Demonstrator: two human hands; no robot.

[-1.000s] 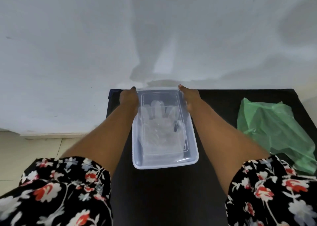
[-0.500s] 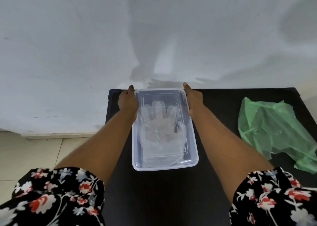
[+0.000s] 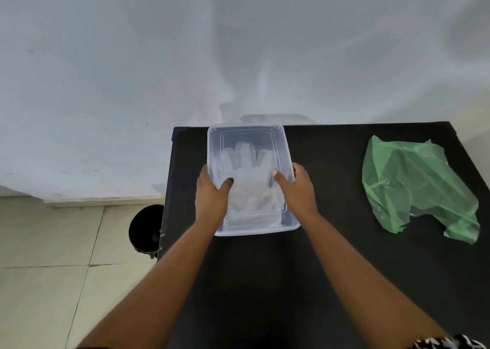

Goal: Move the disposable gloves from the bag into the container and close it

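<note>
Backdrop: pale wall (image 3: 132,57) filled the upper frame; tiled floor (image 3: 53,242) lay lower left, with a dark bin (image 3: 145,229) beside the black table (image 3: 331,242).
Left hand: the left hand (image 3: 210,197) clasped the container's left side, thumb pressed on the lid (image 3: 249,136).
Container: the clear container (image 3: 254,229) sat at centre frame on the table, lid laid over it.
Gloves: the disposable gloves (image 3: 246,173) lay inside, seen through the lid.
Right hand: the right hand (image 3: 298,189) gripped the right side, thumb on the lid.
Bag: the green bag (image 3: 413,184) lay well apart at right, seemingly empty.
Progress: transfer looked done; only pressing the lid fully sealed seemed left.
</note>
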